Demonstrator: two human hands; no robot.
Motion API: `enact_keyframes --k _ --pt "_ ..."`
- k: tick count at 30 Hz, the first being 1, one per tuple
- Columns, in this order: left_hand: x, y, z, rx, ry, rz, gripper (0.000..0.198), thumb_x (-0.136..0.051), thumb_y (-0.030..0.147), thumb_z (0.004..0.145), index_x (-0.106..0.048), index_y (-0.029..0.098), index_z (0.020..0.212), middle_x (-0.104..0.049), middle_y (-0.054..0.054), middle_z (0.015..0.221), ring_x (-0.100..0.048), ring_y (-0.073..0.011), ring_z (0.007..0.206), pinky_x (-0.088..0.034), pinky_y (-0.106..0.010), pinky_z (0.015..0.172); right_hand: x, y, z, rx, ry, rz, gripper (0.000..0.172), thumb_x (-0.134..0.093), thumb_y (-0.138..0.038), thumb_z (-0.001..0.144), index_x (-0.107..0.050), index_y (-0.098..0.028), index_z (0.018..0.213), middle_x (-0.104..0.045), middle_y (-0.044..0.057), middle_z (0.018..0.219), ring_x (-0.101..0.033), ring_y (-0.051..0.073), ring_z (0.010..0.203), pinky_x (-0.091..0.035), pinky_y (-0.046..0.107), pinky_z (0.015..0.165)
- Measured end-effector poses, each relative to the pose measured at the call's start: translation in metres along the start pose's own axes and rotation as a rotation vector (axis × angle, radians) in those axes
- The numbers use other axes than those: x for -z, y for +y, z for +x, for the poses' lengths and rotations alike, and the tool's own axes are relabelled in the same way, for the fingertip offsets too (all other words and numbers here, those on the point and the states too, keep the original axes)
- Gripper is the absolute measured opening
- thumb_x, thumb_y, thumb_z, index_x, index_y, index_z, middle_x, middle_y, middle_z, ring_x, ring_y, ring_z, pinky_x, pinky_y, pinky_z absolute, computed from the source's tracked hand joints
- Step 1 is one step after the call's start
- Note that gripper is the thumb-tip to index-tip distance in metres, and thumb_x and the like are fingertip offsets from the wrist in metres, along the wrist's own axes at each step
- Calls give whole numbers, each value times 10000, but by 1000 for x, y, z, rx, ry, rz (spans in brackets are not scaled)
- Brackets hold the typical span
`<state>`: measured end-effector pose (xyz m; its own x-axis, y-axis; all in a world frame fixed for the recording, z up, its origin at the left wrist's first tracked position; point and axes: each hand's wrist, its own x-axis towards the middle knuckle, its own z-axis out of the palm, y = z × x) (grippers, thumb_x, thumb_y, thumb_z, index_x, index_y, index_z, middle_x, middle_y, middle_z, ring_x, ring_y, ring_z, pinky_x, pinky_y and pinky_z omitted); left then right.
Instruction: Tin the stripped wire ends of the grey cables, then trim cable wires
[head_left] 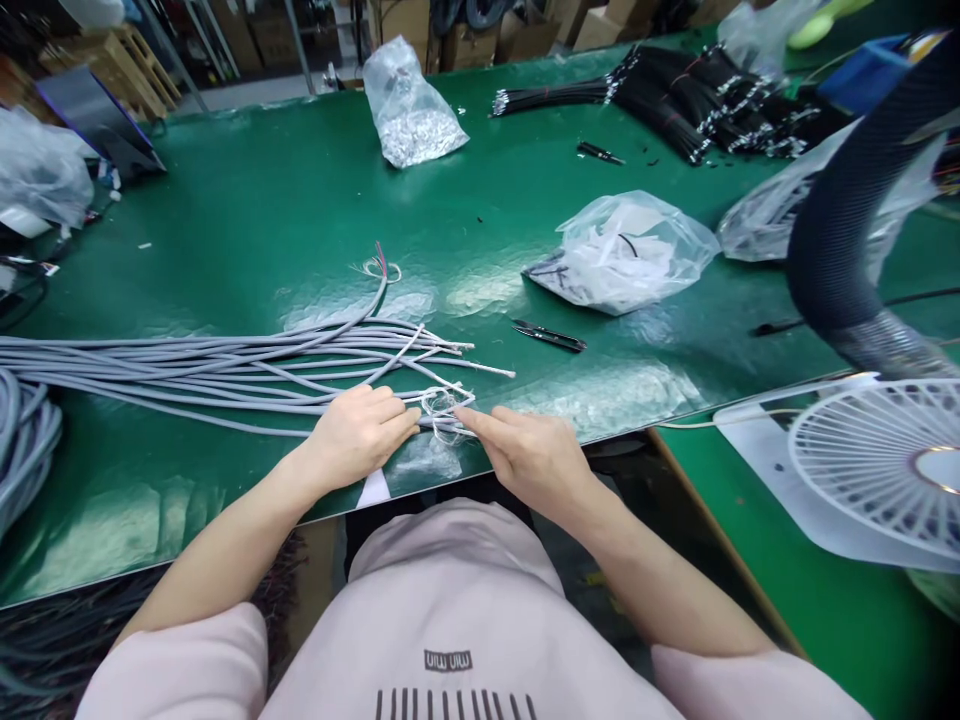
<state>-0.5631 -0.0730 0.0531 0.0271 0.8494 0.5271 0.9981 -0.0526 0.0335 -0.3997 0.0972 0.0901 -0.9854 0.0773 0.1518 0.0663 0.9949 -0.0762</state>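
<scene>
Several long grey cables run in from the left across the green table, their stripped ends near the front edge. My left hand is closed around a grey cable close to its end. Just to the right, my right hand has its fingers pinched at the tip of that cable, where thin white threads curl loose between both hands. One cable bends upward behind, with red and white strands fanned out at its end. Black thread snips lie beyond my right hand.
A clear bag with white and dark pieces and a bag of silvery parts stand farther back. Black cable bundles lie back right. A white fan and a thick dark hose are at right. A grey cable coil sits left.
</scene>
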Motion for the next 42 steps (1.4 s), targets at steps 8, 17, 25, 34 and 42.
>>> enact_keyframes --k 8,17,25,34,42 --pt "3 0 0 -1 19 -41 138 -515 222 932 -624 144 904 -601 -6 656 -518 -129 626 -322 -288 555 -2 6 10 44 -40 151 339 -436 -186 929 -698 -235 1139 -702 29 743 -622 123 604 -375 228 520" --pt "0 -2 -2 10 7 -57 153 -534 246 922 -646 142 920 -626 -17 680 -531 -134 631 -376 -280 575 -20 1 16 -207 130 822 264 -506 -224 905 -729 -201 1044 -740 53 1047 -695 187 957 -544 304 869" --pt "-6 0 5 163 79 -422 178 -543 201 907 -654 149 1035 -683 -65 852 -613 -134 749 -503 -258 686 -11 -1 16 -336 161 935 260 -529 -272 884 -739 -204 1020 -747 45 954 -694 194 856 -569 318 769" --pt "-23 12 21 523 212 -712 79 -699 233 797 -687 156 806 -621 -22 720 -561 -121 671 -467 -250 613 -12 -2 21 -193 216 846 265 -503 -220 905 -727 -207 1045 -742 40 1037 -695 177 952 -540 292 884" --pt "-23 5 20 583 231 -877 182 -667 309 824 -660 154 729 -598 -16 686 -533 -119 636 -452 -258 585 -22 -3 36 -182 230 547 292 -460 -235 933 -704 -188 1086 -734 70 1063 -691 192 971 -521 280 876"
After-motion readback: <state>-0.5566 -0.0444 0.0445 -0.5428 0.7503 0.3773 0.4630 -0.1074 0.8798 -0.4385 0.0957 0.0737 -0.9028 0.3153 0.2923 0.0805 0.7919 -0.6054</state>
